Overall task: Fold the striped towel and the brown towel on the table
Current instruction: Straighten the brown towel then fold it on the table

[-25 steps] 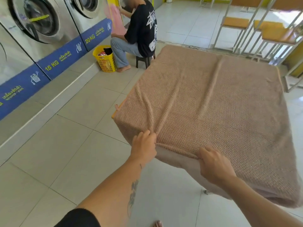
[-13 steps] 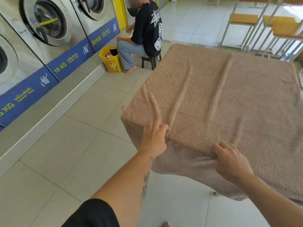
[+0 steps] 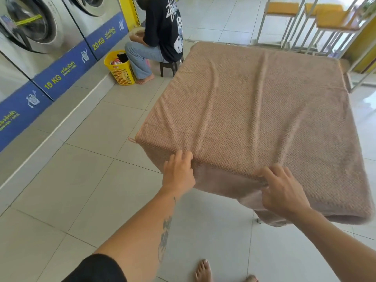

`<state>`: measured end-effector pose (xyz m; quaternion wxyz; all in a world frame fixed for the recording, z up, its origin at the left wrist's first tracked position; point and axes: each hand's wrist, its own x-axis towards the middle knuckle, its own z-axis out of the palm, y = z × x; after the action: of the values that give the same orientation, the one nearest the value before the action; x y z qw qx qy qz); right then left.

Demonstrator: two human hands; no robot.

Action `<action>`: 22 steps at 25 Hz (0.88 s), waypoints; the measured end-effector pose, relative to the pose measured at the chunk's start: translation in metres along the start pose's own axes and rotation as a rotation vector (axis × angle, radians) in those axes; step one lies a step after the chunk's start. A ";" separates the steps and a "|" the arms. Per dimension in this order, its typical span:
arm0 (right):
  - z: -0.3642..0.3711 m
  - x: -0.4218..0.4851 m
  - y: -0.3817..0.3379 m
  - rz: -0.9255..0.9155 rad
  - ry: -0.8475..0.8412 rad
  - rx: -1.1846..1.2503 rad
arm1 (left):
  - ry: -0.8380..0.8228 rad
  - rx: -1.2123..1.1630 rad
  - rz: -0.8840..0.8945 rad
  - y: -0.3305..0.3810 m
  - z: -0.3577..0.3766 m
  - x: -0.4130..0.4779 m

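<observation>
In the head view the brown towel point(image 3: 254, 123) lies spread flat over the whole table, which it hides completely; it fills the frame from about 12 o'clock down to 4 o'clock, with its near edge hanging over the side facing the wearer. A few long creases run from the near edge up toward 12 o'clock, and a small loop sticks out at the near-left corner, at about 9 o'clock of the cloth. The left hand point(image 3: 179, 174) sits at the near edge close to that corner, fingers curled and pinching a fold of towel. The right hand point(image 3: 282, 192) is further along the same edge, toward 5 o'clock, fingers bent with the tips pressed into the cloth; it seems to have a pinch of the edge too, though the grip itself is hidden under the fingers. Both hands touch the towel and stand apart from each other along that edge. No striped towel shows anywhere, so I cannot tell whether it is already folded or lies out of view. For the brown one, I judge the work barely begun: it is laid out single and no fold has been made, so every fold is left to do, likely starting by lifting this near edge toward the far side. At 11 o'clock a person point(image 3: 160, 35) sits on a stool beside a yellow basket point(image 3: 120, 70), before the washers point(image 3: 36, 27), well apart from the table.
</observation>
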<state>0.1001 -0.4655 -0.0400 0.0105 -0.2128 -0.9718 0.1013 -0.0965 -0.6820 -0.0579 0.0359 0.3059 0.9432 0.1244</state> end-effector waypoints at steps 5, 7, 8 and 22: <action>-0.008 0.001 0.020 0.125 -0.051 -0.093 | -0.017 -0.035 0.144 0.039 -0.008 0.012; -0.011 0.004 0.019 0.128 -0.065 -0.083 | -0.040 -0.011 0.194 0.054 -0.007 0.016; -0.013 0.006 0.019 0.129 -0.075 -0.075 | -0.050 -0.007 0.199 0.058 -0.005 0.019; -0.019 -0.010 0.043 0.090 -0.069 -0.012 | -0.080 -0.032 0.175 0.042 0.002 0.003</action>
<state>0.1284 -0.4273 -0.0296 -0.0290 -0.2530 -0.9615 0.1031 -0.0744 -0.6469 -0.0493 0.0674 0.3914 0.9085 0.1299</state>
